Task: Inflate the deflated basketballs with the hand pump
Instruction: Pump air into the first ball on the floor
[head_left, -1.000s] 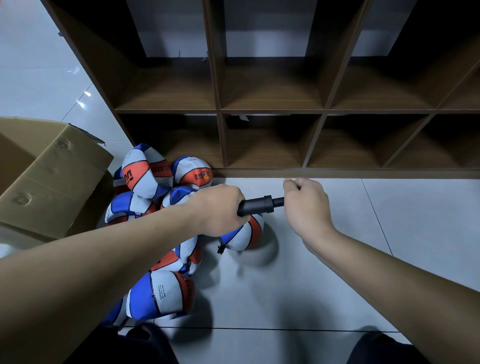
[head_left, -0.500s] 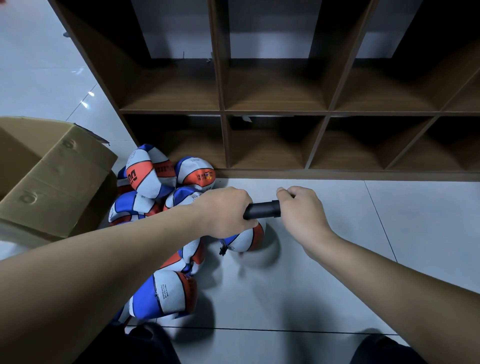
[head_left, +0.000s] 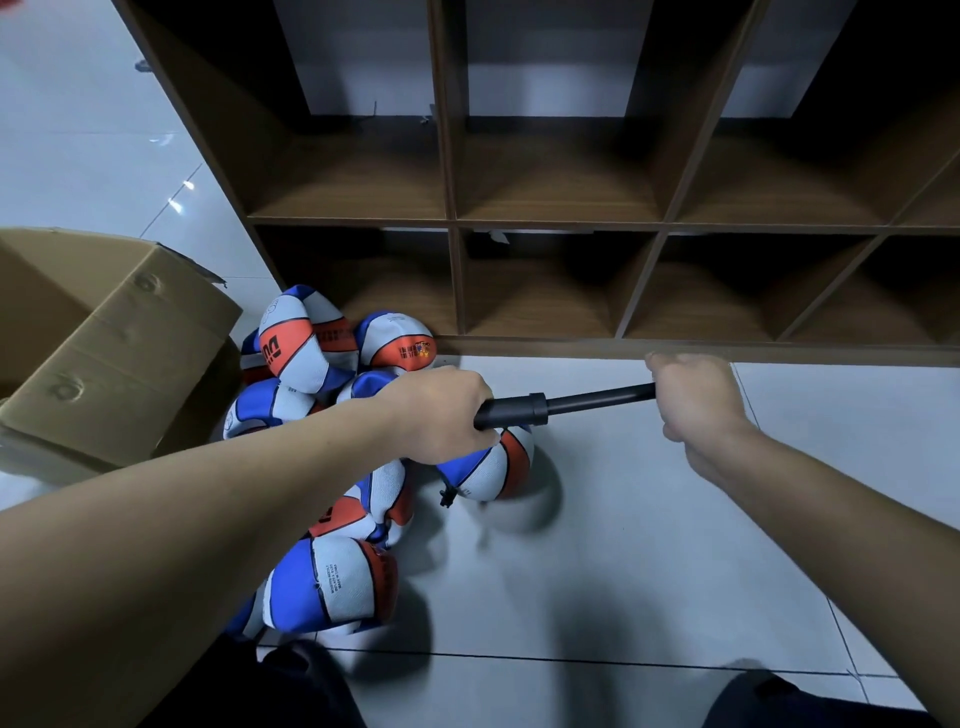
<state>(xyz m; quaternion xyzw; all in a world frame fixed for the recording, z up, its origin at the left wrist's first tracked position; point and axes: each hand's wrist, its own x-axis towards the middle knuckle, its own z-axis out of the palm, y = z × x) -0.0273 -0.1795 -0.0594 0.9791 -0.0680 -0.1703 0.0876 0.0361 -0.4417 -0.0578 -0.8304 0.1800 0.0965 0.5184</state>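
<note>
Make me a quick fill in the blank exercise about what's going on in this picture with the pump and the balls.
1. The left hand grips the black hand pump's barrel; the right hand grips its ____.
2. The pump rod is ____ out.
3. The brown cardboard box lies ____ of the blue, white and orange basketballs.

Missing words: handle; pulled; left

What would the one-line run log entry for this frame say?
step: pumping | left hand: grips pump barrel | right hand: grips handle, rod extended | basketball: under pump

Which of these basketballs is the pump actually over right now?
The basketball lying apart on the pile's right edge, directly under the pump below the left hand; the others sit heaped further left.
</note>
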